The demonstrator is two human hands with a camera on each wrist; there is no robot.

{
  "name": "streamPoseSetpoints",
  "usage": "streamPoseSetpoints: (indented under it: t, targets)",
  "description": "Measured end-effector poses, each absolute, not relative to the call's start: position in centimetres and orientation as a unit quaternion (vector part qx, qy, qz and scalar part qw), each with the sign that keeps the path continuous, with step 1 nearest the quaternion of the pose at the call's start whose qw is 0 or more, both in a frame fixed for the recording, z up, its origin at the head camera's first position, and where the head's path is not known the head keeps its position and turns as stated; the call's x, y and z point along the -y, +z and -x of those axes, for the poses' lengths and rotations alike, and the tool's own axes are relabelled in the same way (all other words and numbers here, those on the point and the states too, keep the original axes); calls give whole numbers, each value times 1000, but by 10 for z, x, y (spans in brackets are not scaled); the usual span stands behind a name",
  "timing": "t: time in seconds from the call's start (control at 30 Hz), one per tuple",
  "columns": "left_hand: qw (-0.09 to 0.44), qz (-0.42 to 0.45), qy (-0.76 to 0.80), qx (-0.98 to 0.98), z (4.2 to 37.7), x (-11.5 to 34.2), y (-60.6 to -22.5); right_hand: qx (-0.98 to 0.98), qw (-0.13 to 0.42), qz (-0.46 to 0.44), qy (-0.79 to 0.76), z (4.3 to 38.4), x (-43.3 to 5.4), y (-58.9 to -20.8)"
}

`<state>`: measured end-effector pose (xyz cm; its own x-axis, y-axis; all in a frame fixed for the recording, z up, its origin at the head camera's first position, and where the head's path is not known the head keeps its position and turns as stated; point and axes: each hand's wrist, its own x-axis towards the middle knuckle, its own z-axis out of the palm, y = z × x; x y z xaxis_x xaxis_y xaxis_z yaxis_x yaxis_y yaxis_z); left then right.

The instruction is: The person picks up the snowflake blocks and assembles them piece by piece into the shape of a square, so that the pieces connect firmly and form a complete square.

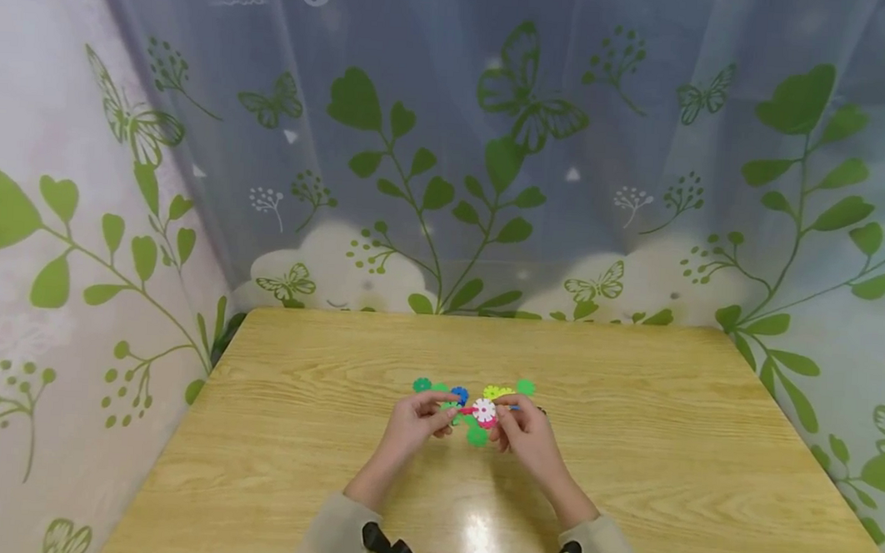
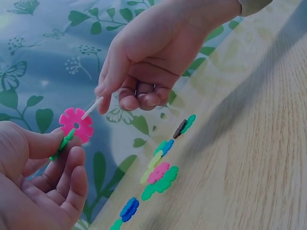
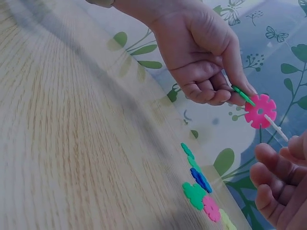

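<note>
In the head view both hands meet above the table's middle. My left hand (image 1: 411, 423) pinches a green notched disc (image 3: 243, 96) between thumb and fingers. That disc stands edge-on against a pink notched disc (image 2: 76, 125). From the other side, my right hand (image 1: 532, 437) pinches a white notched disc (image 1: 484, 410), whose edge meets the pink disc's rim at a slot. How deep the white disc sits in the slot I cannot tell. Fingertips partly cover the green and white discs.
Loose notched discs lie on the wooden table (image 1: 291, 436) beyond the hands: a blue disc (image 1: 460, 393), a yellow disc (image 1: 492, 392), a green disc (image 1: 525, 387) and several others. A leaf-patterned curtain (image 1: 429, 251) hangs behind the far edge.
</note>
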<state>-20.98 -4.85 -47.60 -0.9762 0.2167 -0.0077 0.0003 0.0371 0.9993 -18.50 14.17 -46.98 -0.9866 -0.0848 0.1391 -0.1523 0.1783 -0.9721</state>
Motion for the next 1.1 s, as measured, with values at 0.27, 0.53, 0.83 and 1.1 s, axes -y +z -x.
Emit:
streamPoseSetpoints:
  t: [0.27,0.53,0.83,1.1]
  targets:
    - [77,-75,684,-722,202,51,-462,761,22,-63,646,189,-150,-475]
    - [84,-69,689,-717,203,54,-461,769,32,-48,637,191,-162,-477]
    - [83,-69,690,-716,204,56,-459,779,55,-43,623,190,-174,-473]
    - [89,-58,689,-717,205,55,-462,783,68,-61,615,200,-195,-501]
